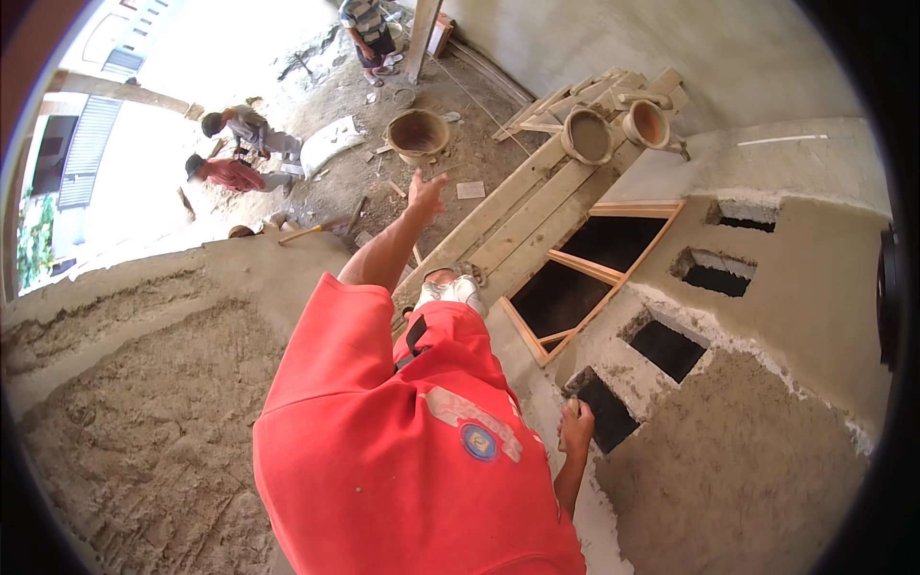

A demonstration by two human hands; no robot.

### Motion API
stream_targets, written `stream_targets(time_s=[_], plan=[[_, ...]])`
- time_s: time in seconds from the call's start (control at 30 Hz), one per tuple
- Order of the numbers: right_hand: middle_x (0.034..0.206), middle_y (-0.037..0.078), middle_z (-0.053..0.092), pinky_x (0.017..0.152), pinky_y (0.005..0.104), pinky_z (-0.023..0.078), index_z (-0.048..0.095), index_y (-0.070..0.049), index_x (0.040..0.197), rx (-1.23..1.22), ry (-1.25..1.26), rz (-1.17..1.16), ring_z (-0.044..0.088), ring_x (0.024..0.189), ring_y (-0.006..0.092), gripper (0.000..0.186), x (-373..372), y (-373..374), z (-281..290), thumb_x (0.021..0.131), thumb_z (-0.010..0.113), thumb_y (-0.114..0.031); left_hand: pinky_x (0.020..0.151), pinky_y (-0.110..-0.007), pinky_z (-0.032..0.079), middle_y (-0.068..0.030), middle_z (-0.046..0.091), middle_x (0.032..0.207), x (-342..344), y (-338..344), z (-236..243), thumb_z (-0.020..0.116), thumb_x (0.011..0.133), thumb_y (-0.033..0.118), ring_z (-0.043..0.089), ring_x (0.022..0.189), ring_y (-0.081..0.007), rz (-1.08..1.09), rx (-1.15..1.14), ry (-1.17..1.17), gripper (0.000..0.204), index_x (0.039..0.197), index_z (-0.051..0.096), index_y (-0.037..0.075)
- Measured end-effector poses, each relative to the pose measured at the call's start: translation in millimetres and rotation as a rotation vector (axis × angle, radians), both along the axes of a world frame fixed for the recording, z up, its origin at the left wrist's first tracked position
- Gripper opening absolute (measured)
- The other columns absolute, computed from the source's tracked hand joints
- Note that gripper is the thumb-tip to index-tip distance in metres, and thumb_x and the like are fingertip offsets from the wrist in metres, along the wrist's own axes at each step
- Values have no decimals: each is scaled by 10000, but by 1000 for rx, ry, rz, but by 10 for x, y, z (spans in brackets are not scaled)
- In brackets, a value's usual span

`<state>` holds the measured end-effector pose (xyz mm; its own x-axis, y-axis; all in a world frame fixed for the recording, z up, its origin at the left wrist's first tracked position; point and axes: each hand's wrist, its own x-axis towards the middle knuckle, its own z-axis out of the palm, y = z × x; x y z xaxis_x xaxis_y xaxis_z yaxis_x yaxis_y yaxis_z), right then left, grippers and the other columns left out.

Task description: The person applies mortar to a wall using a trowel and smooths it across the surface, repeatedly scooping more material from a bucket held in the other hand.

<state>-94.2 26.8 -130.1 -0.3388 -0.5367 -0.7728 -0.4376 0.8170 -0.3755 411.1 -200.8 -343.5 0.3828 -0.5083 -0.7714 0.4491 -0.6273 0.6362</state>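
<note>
My left hand (426, 195) is stretched out in midair over the dirt floor, fingers apart, a little below a round tub (417, 134) in the view. At lower right my right hand (575, 426) is closed on something small I cannot make out, beside a dark rectangular hole (606, 417) in the rough cement wall (738, 460). More such holes (671, 350) run up that wall. A wooden frame (585, 266) with dark openings lies between them and the wooden planks (508, 225), on which my foot rests.
Two mortar buckets (586, 136) (646, 125) sit on the planks. Two bent-over people (230, 172) are at upper left, and another person (369, 34) stands at the top. A long-handled tool (300, 233) and a pale sack (331, 142) lie on the floor. Rough plastered wall (144, 402) fills the lower left.
</note>
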Motion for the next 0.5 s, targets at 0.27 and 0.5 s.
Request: stream_targets(time_s=[0.27, 0.5], plan=[[660, 36, 549, 434, 285, 429, 577, -3, 1184, 119, -53, -175, 517, 485, 120, 351, 8, 243, -200, 866, 634, -141, 551, -403, 534, -171, 671, 932, -522, 935, -651, 735, 794, 262, 678, 736, -269, -768, 0, -222, 477, 1169, 591, 5], [633, 41, 539, 405, 299, 418, 571, -21, 1138, 126, -126, -253, 507, 455, 136, 306, -1, 789, -465, 871, 635, -155, 544, -398, 532, -171, 667, 935, -331, 1079, -878, 701, 819, 251, 673, 721, -253, -933, 5, -335, 514, 1254, 562, 14]])
